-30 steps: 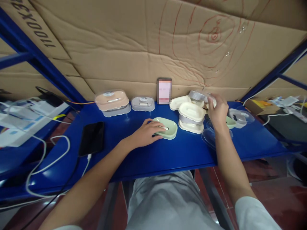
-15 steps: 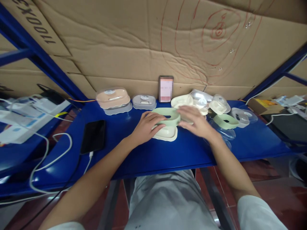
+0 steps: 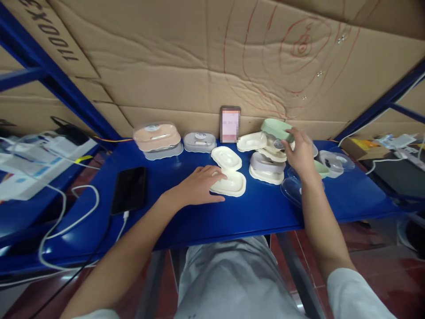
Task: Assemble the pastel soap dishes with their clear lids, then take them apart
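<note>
Lifted rightward, green tray (image 3: 277, 128) in right hand's (image 3: 300, 153) grip; left hand (image 3: 199, 186) spread on cream tray (image 3: 230, 184).

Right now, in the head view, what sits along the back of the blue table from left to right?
Peach lidded box → small grey lidded box → upright phone → cream tray → green tray in the right hand.

The oval plastic tray (image 3: 232, 183) is cream on a glossy blue metal shelf (image 3: 199, 217). The raised oval plastic shell (image 3: 277, 128) is pale green. Red pen rings mark the brown cardboard backing (image 3: 186, 66).
</note>
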Action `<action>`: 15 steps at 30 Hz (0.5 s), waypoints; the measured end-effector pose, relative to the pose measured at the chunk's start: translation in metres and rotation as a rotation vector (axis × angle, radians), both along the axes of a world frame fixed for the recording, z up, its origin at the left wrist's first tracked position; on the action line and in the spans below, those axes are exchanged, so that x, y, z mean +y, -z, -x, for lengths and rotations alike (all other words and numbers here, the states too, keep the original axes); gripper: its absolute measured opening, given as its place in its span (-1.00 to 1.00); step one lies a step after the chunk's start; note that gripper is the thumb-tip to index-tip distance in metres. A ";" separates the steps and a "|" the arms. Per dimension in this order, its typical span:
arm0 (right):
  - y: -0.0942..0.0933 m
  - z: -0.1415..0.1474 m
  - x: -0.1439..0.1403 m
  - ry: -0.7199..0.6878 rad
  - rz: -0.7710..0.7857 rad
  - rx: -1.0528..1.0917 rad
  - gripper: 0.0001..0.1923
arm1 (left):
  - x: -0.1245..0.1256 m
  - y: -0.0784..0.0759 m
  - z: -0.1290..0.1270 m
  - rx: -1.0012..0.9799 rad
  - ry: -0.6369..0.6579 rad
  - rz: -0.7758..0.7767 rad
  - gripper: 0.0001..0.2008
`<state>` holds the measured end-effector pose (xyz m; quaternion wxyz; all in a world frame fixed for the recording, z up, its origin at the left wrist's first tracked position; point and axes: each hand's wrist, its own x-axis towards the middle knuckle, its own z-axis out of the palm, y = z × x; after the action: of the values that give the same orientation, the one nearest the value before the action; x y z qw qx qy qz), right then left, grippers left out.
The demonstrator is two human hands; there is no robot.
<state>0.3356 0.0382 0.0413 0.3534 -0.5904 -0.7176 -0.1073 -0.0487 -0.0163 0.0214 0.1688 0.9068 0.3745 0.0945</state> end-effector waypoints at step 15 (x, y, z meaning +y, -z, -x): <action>0.005 0.121 -0.033 -0.383 0.171 -0.413 -0.59 | 0.027 -0.005 0.047 -0.090 -0.064 0.232 -0.58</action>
<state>0.2146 0.0053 0.0367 0.1625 -0.4375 -0.8792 -0.0956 -0.0959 0.0105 0.0259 0.2860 0.8636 0.4039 0.0964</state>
